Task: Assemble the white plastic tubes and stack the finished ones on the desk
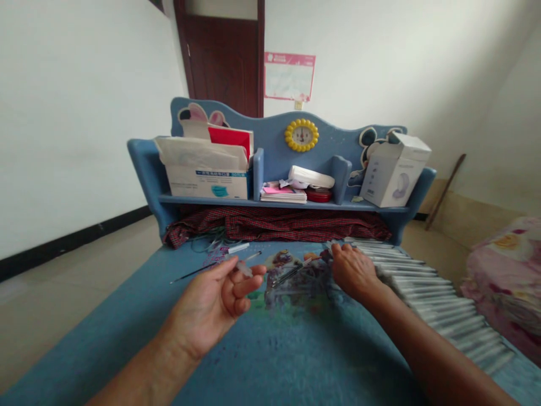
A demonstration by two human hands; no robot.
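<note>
My left hand (220, 296) is raised palm up over the blue desk (270, 361), its fingers curled round a small clear pen part (245, 268). My right hand (353, 270) rests palm down at the near end of a long row of grey-white pens (426, 296) that runs along the desk's right side; its fingers are bent and seem to pinch a thin pen piece (305, 263). Between the hands lie a few dark thin refills (287, 275). More loose refills and a white pen tube (236, 248) lie farther back on the left.
A blue shelf unit (279, 169) stands at the back of the desk with a box of paper (207, 166), a white carton (395, 172), notebooks and a yellow clock (301, 135). A red checked cloth (279, 223) lies under it. A pink bedcover (507, 270) is on the right.
</note>
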